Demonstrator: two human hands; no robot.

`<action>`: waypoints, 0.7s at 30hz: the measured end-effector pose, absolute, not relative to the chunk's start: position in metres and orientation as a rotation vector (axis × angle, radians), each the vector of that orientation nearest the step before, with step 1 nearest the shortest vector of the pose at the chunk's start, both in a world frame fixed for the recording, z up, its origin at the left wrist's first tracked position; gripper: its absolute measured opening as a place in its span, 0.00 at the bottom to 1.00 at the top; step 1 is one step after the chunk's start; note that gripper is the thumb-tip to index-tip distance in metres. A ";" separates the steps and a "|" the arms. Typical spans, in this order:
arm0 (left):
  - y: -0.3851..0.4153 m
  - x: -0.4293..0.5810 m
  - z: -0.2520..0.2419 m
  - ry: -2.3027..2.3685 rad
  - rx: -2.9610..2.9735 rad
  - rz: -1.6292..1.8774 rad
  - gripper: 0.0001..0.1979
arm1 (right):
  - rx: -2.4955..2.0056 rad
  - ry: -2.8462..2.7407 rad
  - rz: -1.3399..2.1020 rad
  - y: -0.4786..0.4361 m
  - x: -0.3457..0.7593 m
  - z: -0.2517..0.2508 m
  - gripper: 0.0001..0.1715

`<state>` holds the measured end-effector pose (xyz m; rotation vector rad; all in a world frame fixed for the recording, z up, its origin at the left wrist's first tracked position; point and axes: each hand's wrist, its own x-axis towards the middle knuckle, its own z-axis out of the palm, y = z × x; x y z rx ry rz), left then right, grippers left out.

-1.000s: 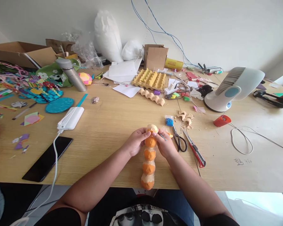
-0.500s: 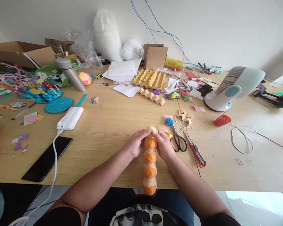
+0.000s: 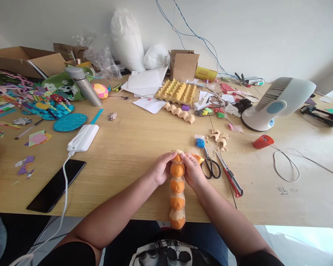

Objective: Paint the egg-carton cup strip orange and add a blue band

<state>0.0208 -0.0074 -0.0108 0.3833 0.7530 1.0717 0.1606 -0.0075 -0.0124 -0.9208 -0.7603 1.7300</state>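
Between my hands is a strip cut from an egg carton (image 3: 177,187), its several bumps coated in orange clay with bare tan card between them. It points toward me, and its near end reaches past the table edge. My left hand (image 3: 164,167) pinches the far end from the left, thumb on top. From the right, my right hand (image 3: 192,168) grips the same end, thumb pressed near the orange on the farthest bump. Behind my right hand lies a packet of orange clay (image 3: 198,158), partly covered. Black-handled scissors (image 3: 211,165) rest just right of it.
A red utility knife (image 3: 232,180) lies right of the scissors. Carton scraps (image 3: 219,136) and a blue clay packet (image 3: 199,142) are beyond. A yellow egg tray (image 3: 176,92) sits farther back. On the left are a phone (image 3: 57,186) and a cabled power bank (image 3: 84,137); a fan (image 3: 277,103) stands right.
Orange now shows on the farthest bump, where bare card showed near my thumbs before. Both hands keep their hold on the strip; the view has shifted slightly.
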 end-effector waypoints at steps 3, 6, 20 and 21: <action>-0.007 0.021 -0.010 0.737 0.368 1.070 0.21 | -0.906 -0.739 1.754 -0.007 0.161 -0.012 0.26; -0.007 0.020 -0.011 0.742 0.359 1.061 0.22 | -0.898 -0.716 1.770 -0.006 0.162 -0.014 0.26; -0.005 0.014 -0.013 0.743 0.473 1.037 0.29 | -0.840 -0.771 1.840 -0.002 0.168 -0.014 0.28; -0.005 0.014 -0.012 0.737 0.484 1.041 0.28 | -0.854 -0.771 1.828 -0.001 0.168 -0.013 0.27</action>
